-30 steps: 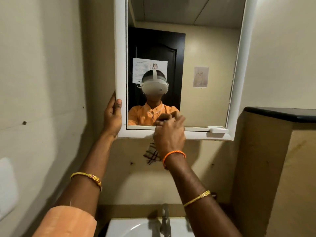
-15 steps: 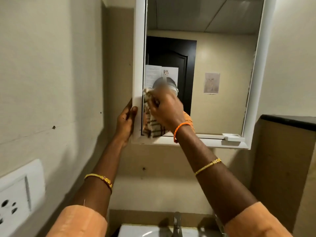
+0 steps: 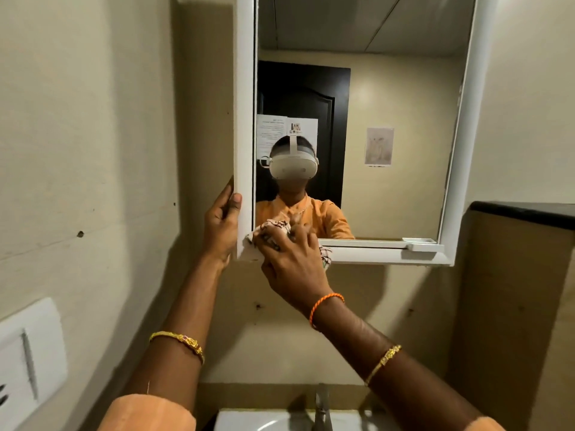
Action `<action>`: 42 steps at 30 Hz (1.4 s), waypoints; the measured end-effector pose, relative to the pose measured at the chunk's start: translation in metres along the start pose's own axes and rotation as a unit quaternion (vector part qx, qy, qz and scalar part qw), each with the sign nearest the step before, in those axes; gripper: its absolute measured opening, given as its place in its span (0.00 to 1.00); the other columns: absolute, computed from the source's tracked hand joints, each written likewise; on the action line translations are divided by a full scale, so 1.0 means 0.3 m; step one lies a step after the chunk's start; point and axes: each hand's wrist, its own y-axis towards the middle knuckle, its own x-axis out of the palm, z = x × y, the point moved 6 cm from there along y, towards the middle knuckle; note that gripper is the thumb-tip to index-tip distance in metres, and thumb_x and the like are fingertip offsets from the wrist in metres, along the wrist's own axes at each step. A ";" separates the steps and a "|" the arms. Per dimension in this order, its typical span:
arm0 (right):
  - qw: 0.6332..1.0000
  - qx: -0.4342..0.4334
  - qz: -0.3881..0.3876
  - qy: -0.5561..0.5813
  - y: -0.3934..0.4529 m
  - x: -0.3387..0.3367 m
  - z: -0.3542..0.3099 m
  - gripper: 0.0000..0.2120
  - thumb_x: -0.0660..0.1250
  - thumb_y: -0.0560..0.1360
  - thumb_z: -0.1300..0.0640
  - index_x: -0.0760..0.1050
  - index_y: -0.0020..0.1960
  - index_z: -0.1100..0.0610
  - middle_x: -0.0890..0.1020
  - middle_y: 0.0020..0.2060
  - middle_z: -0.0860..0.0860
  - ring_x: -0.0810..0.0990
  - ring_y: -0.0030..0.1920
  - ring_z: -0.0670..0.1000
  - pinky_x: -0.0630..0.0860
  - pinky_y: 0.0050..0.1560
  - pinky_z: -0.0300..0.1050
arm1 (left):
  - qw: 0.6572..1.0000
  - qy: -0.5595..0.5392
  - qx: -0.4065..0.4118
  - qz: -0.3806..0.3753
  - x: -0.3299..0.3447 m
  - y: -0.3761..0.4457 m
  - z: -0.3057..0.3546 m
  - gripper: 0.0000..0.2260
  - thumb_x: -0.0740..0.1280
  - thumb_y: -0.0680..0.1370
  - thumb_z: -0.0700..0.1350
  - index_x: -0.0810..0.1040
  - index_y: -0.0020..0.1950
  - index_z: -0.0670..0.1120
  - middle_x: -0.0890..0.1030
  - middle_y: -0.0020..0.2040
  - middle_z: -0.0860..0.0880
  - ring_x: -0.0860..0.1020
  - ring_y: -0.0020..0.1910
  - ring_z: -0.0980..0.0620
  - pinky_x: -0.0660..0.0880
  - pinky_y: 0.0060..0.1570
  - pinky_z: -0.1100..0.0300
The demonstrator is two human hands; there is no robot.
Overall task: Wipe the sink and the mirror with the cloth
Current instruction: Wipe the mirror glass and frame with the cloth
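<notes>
A white-framed mirror [image 3: 389,144] hangs on the beige wall above a white sink [image 3: 249,422], of which only the rear rim shows at the bottom edge. My left hand [image 3: 221,226] grips the frame's left edge near its lower corner. My right hand [image 3: 291,262] is closed on a bunched checked cloth [image 3: 273,229] and presses it against the mirror's lower left corner, over the glass and the bottom frame. A bit of the cloth hangs out below my palm.
A metal tap [image 3: 322,405] rises behind the sink. A white switch plate [image 3: 29,365] is fixed to the left wall. A dark-topped ledge [image 3: 522,213] juts out at the right, just beside the mirror. A small white handle [image 3: 420,244] sits on the frame's bottom right.
My right hand has carried the cloth from higher on the left side of the glass down to the lower left corner. My left hand stays on the frame's left edge.
</notes>
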 end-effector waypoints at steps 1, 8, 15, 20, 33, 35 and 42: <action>1.000 -0.007 0.001 -0.001 0.001 -0.006 0.010 0.18 0.65 0.69 0.55 0.76 0.59 0.50 0.77 0.59 0.51 0.73 0.51 0.62 0.72 0.46 0.54 | 1.000 0.007 0.004 0.003 0.000 -0.005 0.006 0.19 0.60 0.80 0.42 0.67 0.71 0.41 0.71 0.70 0.47 0.69 0.68 0.53 0.68 0.65 0.67; 0.987 0.108 0.079 0.090 -0.020 -0.046 0.125 0.14 0.62 0.71 0.57 0.80 0.54 0.51 0.80 0.53 0.51 0.73 0.52 0.63 0.73 0.45 0.53 | 0.995 -0.029 -0.075 -0.051 -0.007 -0.026 -0.003 0.18 0.56 0.82 0.43 0.67 0.71 0.46 0.74 0.67 0.52 0.72 0.66 0.57 0.69 0.65 0.64; 0.980 0.091 0.113 0.137 0.096 -0.022 -0.034 0.14 0.65 0.69 0.59 0.80 0.53 0.53 0.80 0.53 0.51 0.73 0.52 0.62 0.73 0.50 0.55 | 0.960 -0.172 -0.213 -0.065 -0.057 -0.115 -0.119 0.20 0.52 0.81 0.51 0.84 0.51 0.49 0.86 0.47 0.49 0.81 0.50 0.53 0.77 0.51 0.60; 0.991 0.054 0.074 0.097 -0.050 0.032 -0.059 0.12 0.64 0.67 0.58 0.80 0.48 0.50 0.80 0.50 0.46 0.71 0.45 0.56 0.71 0.39 0.49 | 0.979 -0.094 -0.166 -0.074 -0.060 -0.151 -0.108 0.14 0.55 0.81 0.46 0.78 0.60 0.49 0.84 0.54 0.49 0.81 0.53 0.53 0.78 0.53 0.61; 0.873 0.295 0.151 0.357 -0.226 -0.003 0.224 0.06 0.67 0.69 0.61 0.81 0.41 0.52 0.81 0.43 0.50 0.75 0.46 0.51 0.72 0.47 0.43 | 0.970 0.215 -0.088 0.073 -0.088 -0.272 -0.043 0.22 0.67 0.76 0.42 0.69 0.69 0.46 0.75 0.63 0.47 0.75 0.57 0.51 0.72 0.53 0.59; 0.703 0.377 0.151 0.584 -0.235 -0.005 0.256 0.07 0.66 0.70 0.62 0.81 0.42 0.52 0.81 0.42 0.54 0.79 0.43 0.50 0.76 0.47 0.44 | 0.955 0.238 -0.053 0.166 -0.110 -0.339 0.003 0.15 0.67 0.76 0.42 0.74 0.63 0.45 0.77 0.56 0.47 0.77 0.46 0.53 0.70 0.46 0.60; 0.333 0.381 0.030 0.862 -0.253 -0.002 0.212 0.24 0.62 0.66 0.60 0.72 0.63 0.60 0.84 0.45 0.56 0.84 0.42 0.54 0.82 0.44 0.46 | 0.886 -0.012 -0.422 -0.190 0.140 -0.630 -0.017 0.26 0.57 0.72 0.67 0.79 0.55 0.49 0.82 0.53 0.44 0.79 0.54 0.45 0.78 0.53 0.48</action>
